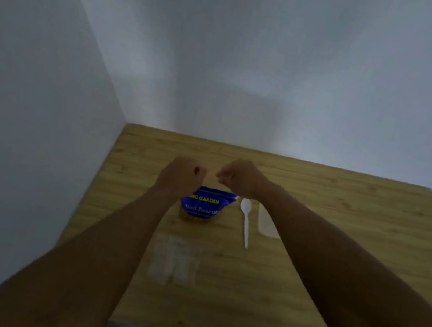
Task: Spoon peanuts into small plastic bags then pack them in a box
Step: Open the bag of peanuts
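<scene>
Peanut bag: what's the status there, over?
Left hand and right hand curled, nothing visible in them. Blue peanut bag on table. White spoon untouched beside it. Nothing in the way.

The wooden table [343, 211] stands in a room corner: walls close off its far edge and left edge. The right half of the top, out to the far right corner, lies bare and passable. Obstacles at mid-table, left to right, close together: blue peanut packet [202, 205], white plastic spoon [245, 221], pale flat strip [267, 223]. A stack of clear plastic bags [174, 261] lies nearer the near edge. The left hand [183, 176] and right hand [237, 179], fingers curled, hang just apart above the packet's far side.
</scene>
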